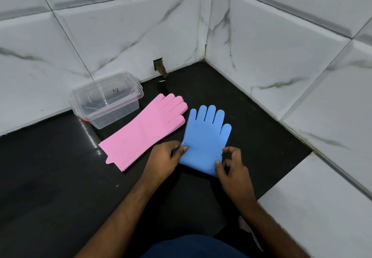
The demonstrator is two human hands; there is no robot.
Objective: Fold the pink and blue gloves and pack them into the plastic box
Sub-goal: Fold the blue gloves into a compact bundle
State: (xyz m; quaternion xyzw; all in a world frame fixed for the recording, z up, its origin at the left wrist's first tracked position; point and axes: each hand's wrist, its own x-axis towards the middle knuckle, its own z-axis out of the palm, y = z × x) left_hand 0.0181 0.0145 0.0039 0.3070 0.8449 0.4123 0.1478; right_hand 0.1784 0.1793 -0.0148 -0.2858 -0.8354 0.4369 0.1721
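A blue glove (205,135) lies on the black counter (60,177) with its cuff folded up over the palm and its fingers pointing away from me. My left hand (165,161) pinches the folded cuff at its left edge. My right hand (231,167) pinches the fold at its right corner with thumb and curled fingers. A pink glove (145,131) lies flat and unfolded to the left, slanting toward the box. The clear plastic box (106,100) stands at the back left against the wall, its lid resting on top.
White marble-patterned tiled walls (261,46) close in the counter at the back and on the right, meeting in a corner. A small hole (159,65) shows in the back wall near the box. A white tiled ledge (322,207) lies at the front right.
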